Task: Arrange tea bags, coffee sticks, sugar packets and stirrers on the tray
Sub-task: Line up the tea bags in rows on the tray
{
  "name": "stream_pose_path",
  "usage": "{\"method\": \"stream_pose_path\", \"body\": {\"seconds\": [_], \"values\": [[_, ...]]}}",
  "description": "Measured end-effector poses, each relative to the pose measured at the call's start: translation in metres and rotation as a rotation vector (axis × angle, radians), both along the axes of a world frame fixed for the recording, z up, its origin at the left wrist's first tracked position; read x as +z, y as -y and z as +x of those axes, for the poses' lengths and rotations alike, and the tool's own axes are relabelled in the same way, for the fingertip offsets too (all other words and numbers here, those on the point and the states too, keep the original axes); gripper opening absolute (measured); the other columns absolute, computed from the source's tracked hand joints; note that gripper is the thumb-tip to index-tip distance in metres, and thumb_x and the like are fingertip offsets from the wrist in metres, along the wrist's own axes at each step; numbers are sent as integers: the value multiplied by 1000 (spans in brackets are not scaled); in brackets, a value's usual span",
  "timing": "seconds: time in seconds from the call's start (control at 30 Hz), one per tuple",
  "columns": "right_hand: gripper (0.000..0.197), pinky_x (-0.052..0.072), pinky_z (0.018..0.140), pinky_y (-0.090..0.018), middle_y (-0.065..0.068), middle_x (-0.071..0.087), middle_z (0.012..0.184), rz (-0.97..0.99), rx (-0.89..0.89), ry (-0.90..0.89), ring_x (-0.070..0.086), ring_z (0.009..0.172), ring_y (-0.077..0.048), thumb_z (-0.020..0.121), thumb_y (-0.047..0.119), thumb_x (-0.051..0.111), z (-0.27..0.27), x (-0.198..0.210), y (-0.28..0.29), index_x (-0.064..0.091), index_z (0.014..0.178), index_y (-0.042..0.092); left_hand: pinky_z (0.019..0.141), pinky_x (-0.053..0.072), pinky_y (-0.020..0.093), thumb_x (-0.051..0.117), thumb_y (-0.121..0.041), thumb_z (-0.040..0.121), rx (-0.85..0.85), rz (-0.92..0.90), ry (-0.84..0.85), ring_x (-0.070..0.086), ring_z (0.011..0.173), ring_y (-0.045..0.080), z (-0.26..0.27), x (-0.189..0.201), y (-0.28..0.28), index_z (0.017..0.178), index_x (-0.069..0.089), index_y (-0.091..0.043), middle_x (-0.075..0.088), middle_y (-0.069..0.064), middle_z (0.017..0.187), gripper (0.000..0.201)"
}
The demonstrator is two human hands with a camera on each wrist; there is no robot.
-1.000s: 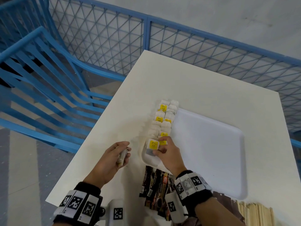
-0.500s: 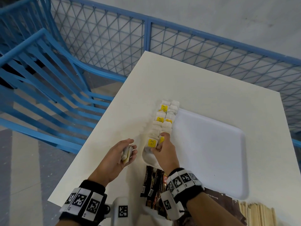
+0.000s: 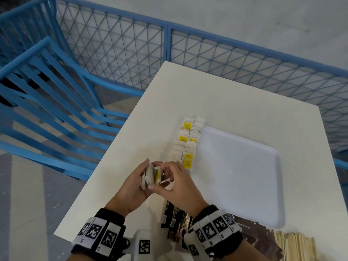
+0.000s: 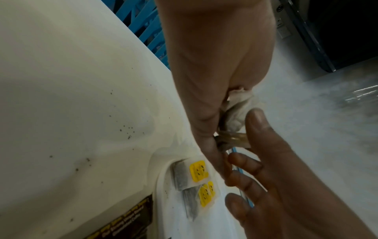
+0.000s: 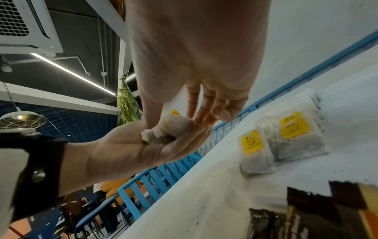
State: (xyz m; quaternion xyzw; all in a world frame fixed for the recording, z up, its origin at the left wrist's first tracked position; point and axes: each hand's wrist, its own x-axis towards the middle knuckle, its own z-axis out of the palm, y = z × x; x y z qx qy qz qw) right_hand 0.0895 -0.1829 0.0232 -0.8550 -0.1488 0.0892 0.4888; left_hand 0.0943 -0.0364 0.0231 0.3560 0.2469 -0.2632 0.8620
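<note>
At the worktop's near edge lie pale wooden stirrers (image 3: 293,247) and dark brown coffee sticks (image 3: 174,221), just short of the white plastic tray (image 3: 244,176). Above the worktop's left side, the left hand (image 3: 131,187) has its grip closed around a small stack of white paper tea bags (image 3: 150,176), while the right hand (image 3: 178,187) pinches one at its top. Beyond, two rows of yellow-tagged tea bags (image 3: 188,140) line the tray's left edge.

Worktop (image 3: 235,102): cream, centre right.
Fence (image 3: 120,48): blue mesh panels, across the top.
Chair (image 3: 47,95): blue slatted, left.
Floor (image 3: 24,194): grey, lower left.
Ceiling light (image 5: 71,71): bright strip, upper left.
</note>
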Motion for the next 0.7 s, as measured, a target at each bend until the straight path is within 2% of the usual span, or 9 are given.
{"method": "stream_pose_path", "body": {"seconds": [0.07, 0.17, 0.27, 0.37, 0.5, 0.57, 0.63, 0.7], "values": [[38, 37, 69, -4, 13, 50, 88, 18, -23, -26, 48, 81, 10, 78, 31, 73, 1, 2, 2, 53, 106, 16, 72, 59, 37, 42, -38, 91, 11, -28, -20, 68, 83, 25, 0, 0, 1, 113, 57, -3, 64, 17, 97, 44], [26, 40, 65, -7, 15, 53, 77, 68, -53, -66, 52, 74, 4, 83, 16, 66, 2, 3, 5, 54, 106, 14, 76, 59, 42, 48, -38, 84, 39, -66, -29, 69, 86, 28, -1, 0, 1, 110, 59, -5, 65, 18, 103, 43], [17, 40, 64, -9, 14, 57, 77, 127, -65, -88, 54, 75, -1, 86, 10, 61, 2, 2, 8, 59, 102, 15, 71, 59, 40, 49, -23, 86, 32, -39, 11, 67, 86, 28, -2, 1, 2, 108, 58, -4, 64, 19, 101, 31], [13, 44, 67, -10, 14, 62, 85, 157, -89, -119, 56, 79, 1, 89, 12, 59, 3, 0, 12, 64, 101, 14, 70, 59, 40, 39, -10, 94, 47, -20, 25, 69, 80, 29, -1, 0, 2, 108, 57, 0, 65, 21, 99, 25], [14, 47, 70, -15, -2, 67, 89, 217, -165, -220, 58, 77, -3, 89, 27, 61, 6, 1, 19, 66, 92, 15, 78, 58, 44, 36, -9, 93, 46, -21, 0, 68, 85, 32, -2, -3, -2, 110, 59, -1, 65, 20, 98, 29], [15, 47, 69, -16, 2, 65, 83, 205, -208, -233, 57, 74, -1, 84, 31, 67, 9, -2, 25, 65, 89, 16, 76, 58, 42, 37, -10, 93, 52, -21, -16, 69, 84, 29, -3, -6, -5, 112, 60, -3, 66, 19, 98, 31], [11, 49, 71, -20, 5, 64, 82, 178, -258, -234, 58, 75, -5, 81, 27, 70, 13, -8, 31, 63, 85, 20, 71, 60, 38, 37, -10, 93, 58, -13, -31, 69, 75, 25, -3, -8, -8, 114, 59, -4, 67, 16, 92, 31], [14, 51, 76, -26, 1, 64, 87, 166, -297, -240, 61, 82, -14, 82, 19, 69, 19, -16, 41, 58, 86, 26, 65, 59, 32, 37, -10, 93, 59, 2, -41, 66, 69, 21, -4, -9, -11, 115, 59, -5, 66, 13, 87, 31]]}}
